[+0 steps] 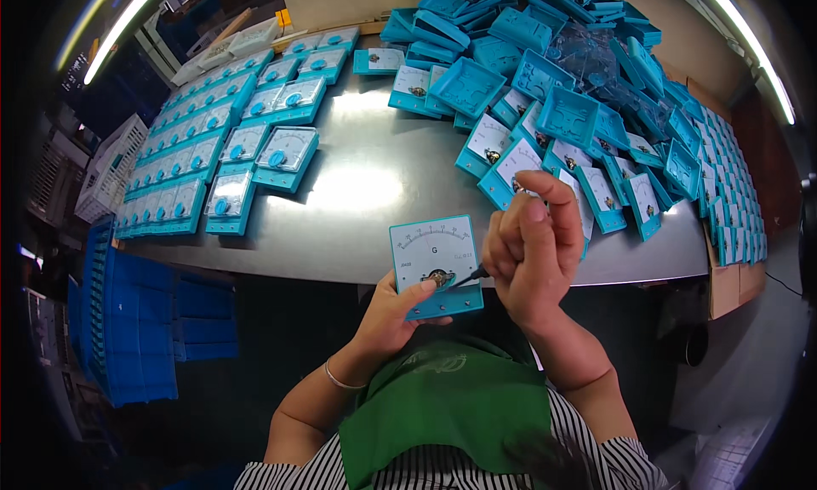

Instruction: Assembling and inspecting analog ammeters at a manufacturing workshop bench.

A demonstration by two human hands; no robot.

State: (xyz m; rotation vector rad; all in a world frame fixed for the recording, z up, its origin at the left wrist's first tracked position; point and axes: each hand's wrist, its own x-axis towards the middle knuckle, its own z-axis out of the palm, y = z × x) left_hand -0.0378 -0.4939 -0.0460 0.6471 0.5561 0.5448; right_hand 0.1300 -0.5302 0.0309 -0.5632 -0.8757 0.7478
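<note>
My left hand (390, 313) grips a teal panel meter (436, 241) with a white dial, tilted up in front of me just off the table's near edge. Its thumb lies beside the brass-coloured movement in the dial's lower opening, which shows no clear cover. In my closed right hand (536, 264) is a thin dark pointed tool (472, 276); its tip reaches to the movement. Whether it is a screwdriver or tweezers, I cannot tell. The right index finger is raised and bent over the thumb.
Covered meters (288, 149) stand in rows on the left of the metal table (362, 179). Uncovered meters (489, 141) and teal housings (468, 85) pile up at the right and back. More meters (732, 200) line the far right. Blue crates (128, 320) stand at lower left.
</note>
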